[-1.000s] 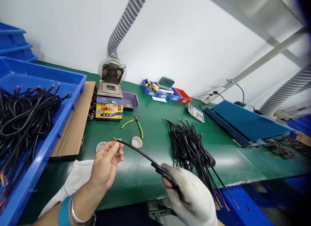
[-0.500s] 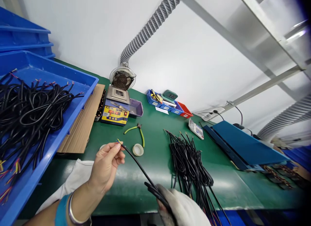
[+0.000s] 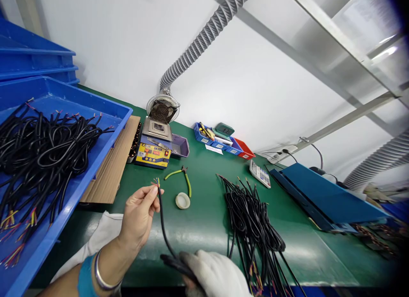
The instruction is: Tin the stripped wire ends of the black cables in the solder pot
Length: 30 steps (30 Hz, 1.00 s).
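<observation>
Cable (image 3: 162, 222) held; solder pot's (image 3: 154, 140) red digits (image 3: 152, 152) unreadable.

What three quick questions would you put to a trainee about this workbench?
1. True or false: the left hand wears a white glove.
2. Fill in: the left hand and the right hand both hold one black ____.
3. Where do the green pliers lie? A: in the left hand. B: on the green table. C: in the right hand.
Key: 1 false. 2 cable. 3 B.
</observation>
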Each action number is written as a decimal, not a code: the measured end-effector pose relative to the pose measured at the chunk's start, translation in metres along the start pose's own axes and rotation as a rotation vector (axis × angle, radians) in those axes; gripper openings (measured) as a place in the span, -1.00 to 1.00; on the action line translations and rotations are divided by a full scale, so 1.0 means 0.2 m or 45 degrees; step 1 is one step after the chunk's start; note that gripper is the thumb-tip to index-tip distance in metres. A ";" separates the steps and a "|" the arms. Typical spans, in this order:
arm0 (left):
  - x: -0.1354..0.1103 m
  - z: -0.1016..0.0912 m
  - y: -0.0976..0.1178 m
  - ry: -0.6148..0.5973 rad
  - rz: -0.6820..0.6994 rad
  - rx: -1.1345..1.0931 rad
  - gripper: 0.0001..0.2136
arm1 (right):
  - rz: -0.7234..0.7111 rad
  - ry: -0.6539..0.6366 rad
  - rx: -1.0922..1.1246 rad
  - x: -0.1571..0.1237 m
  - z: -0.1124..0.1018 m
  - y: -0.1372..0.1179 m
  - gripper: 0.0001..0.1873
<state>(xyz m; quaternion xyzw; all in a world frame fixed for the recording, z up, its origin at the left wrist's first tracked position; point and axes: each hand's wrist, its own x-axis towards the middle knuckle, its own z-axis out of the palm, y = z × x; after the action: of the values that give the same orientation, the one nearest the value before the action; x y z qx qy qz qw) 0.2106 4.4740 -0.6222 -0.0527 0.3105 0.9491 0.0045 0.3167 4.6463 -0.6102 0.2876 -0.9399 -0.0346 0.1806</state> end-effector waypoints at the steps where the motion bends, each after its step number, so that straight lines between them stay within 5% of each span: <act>1: 0.00 0.00 0.00 -0.008 -0.002 0.009 -0.72 | 0.066 0.064 0.031 0.02 -0.04 0.02 -0.79; 4: -0.02 0.00 -0.01 -0.058 -0.042 0.078 -0.70 | 0.322 0.216 0.132 0.13 -0.18 0.14 -0.79; 7: -0.05 -0.01 -0.04 -0.133 -0.133 0.202 -0.66 | 0.633 0.198 0.240 0.33 -0.35 0.28 -0.71; 12: -0.08 -0.02 -0.09 -0.350 -0.324 0.438 -0.59 | 0.751 0.207 0.068 0.76 -0.53 0.52 -0.70; 20: -0.06 -0.03 -0.12 -0.494 -0.450 0.623 -0.58 | 0.629 0.069 -0.152 1.32 -0.50 0.71 -0.60; 30: -0.07 -0.05 -0.13 -0.532 -0.489 0.584 -0.67 | 0.545 -0.038 -0.223 1.56 -0.43 0.68 -0.62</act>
<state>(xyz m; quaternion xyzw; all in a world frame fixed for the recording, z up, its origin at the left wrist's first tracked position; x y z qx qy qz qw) 0.2259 4.4894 -0.6452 0.0876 0.4922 0.8268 0.2578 0.0360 4.5904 -0.4068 0.0642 -0.9754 -0.0813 0.1944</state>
